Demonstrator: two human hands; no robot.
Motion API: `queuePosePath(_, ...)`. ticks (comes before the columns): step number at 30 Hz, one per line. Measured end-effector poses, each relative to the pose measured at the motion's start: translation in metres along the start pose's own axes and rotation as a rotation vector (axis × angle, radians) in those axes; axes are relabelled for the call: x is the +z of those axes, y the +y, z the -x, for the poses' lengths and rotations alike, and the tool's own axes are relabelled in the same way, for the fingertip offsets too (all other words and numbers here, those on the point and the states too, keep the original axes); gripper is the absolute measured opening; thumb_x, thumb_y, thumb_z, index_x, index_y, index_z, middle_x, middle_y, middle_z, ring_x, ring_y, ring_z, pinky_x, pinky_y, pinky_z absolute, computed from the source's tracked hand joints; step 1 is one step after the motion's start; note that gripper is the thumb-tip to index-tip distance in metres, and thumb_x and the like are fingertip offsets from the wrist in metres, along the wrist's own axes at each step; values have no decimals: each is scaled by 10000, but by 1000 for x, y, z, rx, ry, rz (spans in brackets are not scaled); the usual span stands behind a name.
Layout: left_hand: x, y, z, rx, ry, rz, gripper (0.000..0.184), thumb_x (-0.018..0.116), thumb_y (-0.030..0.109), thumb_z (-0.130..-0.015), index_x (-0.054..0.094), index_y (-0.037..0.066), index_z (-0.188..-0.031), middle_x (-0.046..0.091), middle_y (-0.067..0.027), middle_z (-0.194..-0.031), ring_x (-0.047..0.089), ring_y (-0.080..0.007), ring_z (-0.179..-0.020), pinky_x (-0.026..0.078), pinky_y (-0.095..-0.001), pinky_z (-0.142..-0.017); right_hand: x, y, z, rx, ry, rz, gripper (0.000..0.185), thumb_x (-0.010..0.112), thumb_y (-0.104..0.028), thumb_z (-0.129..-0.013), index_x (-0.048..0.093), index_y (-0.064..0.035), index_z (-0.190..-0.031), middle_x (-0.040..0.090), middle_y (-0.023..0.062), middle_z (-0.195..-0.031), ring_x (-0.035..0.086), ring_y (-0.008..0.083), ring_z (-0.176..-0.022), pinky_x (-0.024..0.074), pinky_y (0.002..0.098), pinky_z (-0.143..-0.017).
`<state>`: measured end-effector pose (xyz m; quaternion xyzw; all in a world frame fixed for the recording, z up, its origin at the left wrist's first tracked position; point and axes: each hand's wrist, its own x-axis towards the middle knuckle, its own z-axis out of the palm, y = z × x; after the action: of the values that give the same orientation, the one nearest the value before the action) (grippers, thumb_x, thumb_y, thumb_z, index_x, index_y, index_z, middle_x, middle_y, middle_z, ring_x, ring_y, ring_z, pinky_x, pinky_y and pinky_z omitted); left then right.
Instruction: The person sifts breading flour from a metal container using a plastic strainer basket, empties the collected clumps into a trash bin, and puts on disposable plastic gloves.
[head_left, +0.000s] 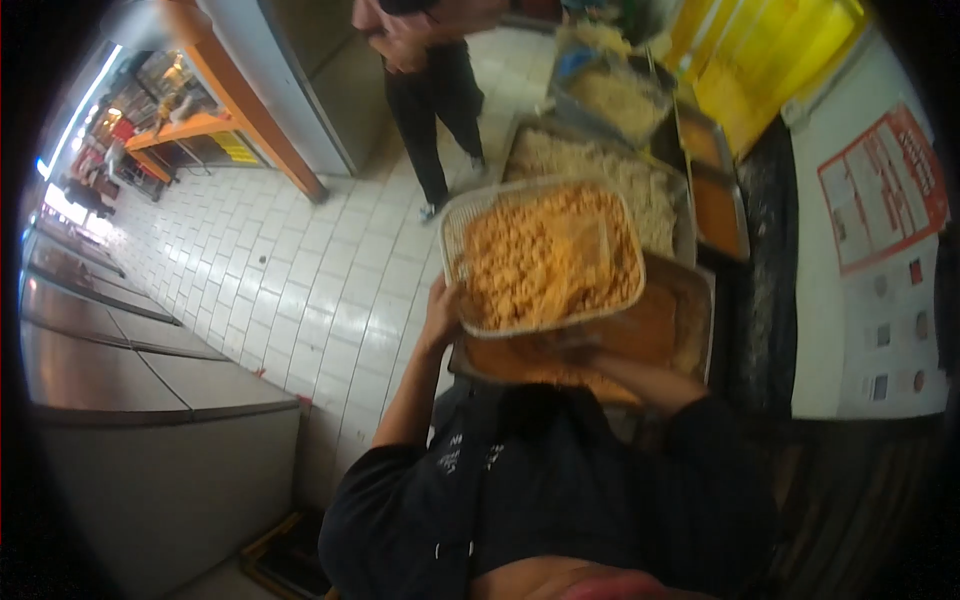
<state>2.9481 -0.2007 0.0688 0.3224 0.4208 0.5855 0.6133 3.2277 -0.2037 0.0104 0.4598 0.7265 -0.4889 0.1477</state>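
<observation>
Left hand [443, 314] grasping the side of a white basket [456, 242], orange pieces [505, 252] inside, basket over a tray [711, 322] of orange powder [650, 318]; right hand [574, 355] blurred just below, its grip impossible to tell

Person's L arm [410, 388] extended fwd, L hand [443, 308] gripping basket's [457, 216] L edge; R forearm [648, 380] angled inward, R hand [580, 354] blurred nr its near edge, fingers unclear.

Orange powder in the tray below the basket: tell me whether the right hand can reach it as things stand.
Probably yes: the right hand, though blurred, appears low over the tray, where orange powder lies uncovered. The basket hides only part of it.
</observation>
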Motion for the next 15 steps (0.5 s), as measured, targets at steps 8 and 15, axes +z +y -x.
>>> queuePosePath(8, 14, 13, 10, -83, 4, 117, 388, 423, 157, -930, 429, -54, -1256, 556, -191, -1177, 610, -280, -1023, 547, -372, -833, 19, -25, -3, -47, -103, -262, 323, 474, -293, -938, 577, -33, -1100, 539, 159, -1214, 521, 215, -1120, 435, 366, -918)
queuePosePath(15, 8, 5, 6, -109, -7, 210, 437, 392, 85, -862, 395, -53, -1276, 526, -201, -1207, 602, -285, -1031, 547, -369, -818, 17, -13, 4, -38, -183, -372, 345, 466, -316, -941, 553, -48, -1141, 519, 154, -1244, 506, 219, -1140, 427, 373, -929)
